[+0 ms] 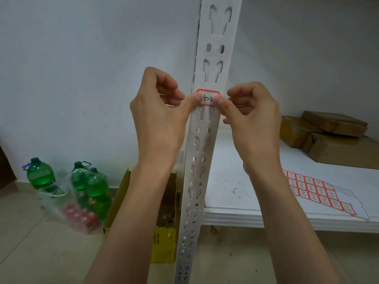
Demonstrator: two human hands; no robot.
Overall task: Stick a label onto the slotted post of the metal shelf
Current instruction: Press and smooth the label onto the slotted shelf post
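The white slotted post (213,66) of the metal shelf rises through the middle of the view. A white label (208,97) with a red border and handwritten "5-2" lies across its front face at mid height. My left hand (160,111) has its thumb tip on the label's left end. My right hand (252,115) has its thumb tip on the right end. On both hands the other fingers are curled, with the forefingers close beside the post's edges. The label's two ends are hidden under the thumbs.
A sheet of red-bordered labels (320,191) lies on the white shelf board (235,216) to the right. Brown parcels (332,138) are stacked further back on the shelf. On the floor to the left stand green bottles (41,175), a plastic bag (67,206) and a yellow box (164,247).
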